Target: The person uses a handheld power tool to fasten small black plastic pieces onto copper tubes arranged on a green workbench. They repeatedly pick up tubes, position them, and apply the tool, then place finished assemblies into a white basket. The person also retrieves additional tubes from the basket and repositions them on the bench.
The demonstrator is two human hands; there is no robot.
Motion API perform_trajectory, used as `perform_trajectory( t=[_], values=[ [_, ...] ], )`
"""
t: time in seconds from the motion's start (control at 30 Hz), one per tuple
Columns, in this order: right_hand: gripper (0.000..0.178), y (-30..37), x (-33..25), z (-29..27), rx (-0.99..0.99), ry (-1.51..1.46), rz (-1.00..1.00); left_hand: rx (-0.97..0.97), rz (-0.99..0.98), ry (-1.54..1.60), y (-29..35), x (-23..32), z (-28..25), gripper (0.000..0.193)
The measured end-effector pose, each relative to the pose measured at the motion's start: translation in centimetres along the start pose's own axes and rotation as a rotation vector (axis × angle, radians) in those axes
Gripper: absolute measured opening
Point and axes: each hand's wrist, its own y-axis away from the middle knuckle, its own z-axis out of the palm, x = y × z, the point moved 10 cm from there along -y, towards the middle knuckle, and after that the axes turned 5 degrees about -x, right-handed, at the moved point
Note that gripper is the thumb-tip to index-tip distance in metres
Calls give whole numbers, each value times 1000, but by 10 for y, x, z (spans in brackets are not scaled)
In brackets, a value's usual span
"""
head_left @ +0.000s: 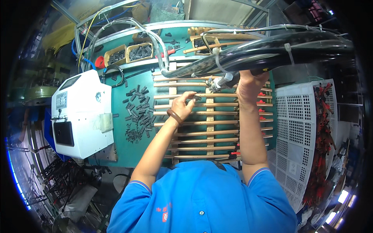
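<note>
My left hand [183,105], with a brown bangle at the wrist, pinches a small black plastic part [197,98] above a row of copper-coloured rods [194,123]. My right hand [249,87] is wrapped round a hand-held tool with a metal nose [222,81], joined to a thick bundle of black hoses [279,52]. The nose points left, just above the rods and a little beyond the left fingers. Its tip and the rod under it are partly hidden. The rods lie side by side across slatted wooden supports [210,130], and several carry red pieces [261,110] near their right ends.
Loose black parts [138,106] are scattered on the green table [120,149]. A white machine [82,116] stands at left. Boxes of black parts [140,52], a red-handled tool [169,52] and a metal frame are at the back. A white perforated crate [293,132] stands right.
</note>
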Motion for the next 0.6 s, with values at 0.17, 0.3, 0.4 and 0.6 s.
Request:
perform_trajectory(
  t=[0.17, 0.3, 0.4, 0.6],
  values=[
    [22, -17, 14, -1, -54, -9, -5, -27, -63, 130, -37, -30, 16, 22],
    [22, -23, 49, -27, -35, 37, 6, -108, -227, 30, -56, -57, 23, 24],
    [25, -31, 52, -30, -59, 104, -67, 118, 110, -350, -71, 11, 1, 30],
    [25, -39, 56, -11, -31, 54, -23, -34, 29, -477, -91, 7, 9, 17]
  ],
)
